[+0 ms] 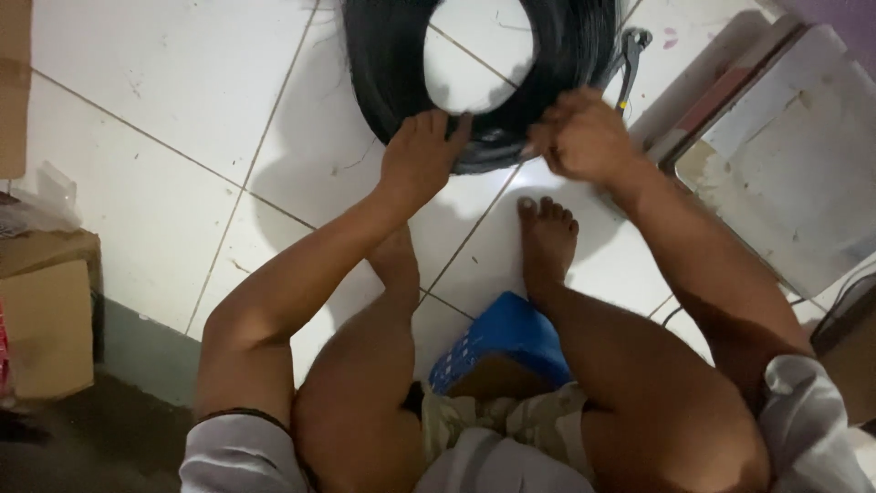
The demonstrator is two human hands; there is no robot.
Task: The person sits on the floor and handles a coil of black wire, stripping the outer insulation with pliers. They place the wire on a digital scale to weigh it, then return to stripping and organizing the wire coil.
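Observation:
A large coil of thin black wire [383, 64] lies on the white tiled floor in front of me. My left hand [422, 151] rests on the coil's near edge, fingers spread over the strands. My right hand [579, 137] is closed on the coil's near right edge, pinching strands of wire. Black-handled pliers [630, 59] lie on the floor just beyond my right hand, beside the coil. My bare foot [546, 237] is planted on the tile just below the coil.
I sit on a low blue stool [511, 333]. A grey-white board [785, 155] leans at the right. Cardboard boxes [46, 319] stand at the left, with a plastic bag [41, 201] above them. A dark cable [835, 306] runs at the right edge.

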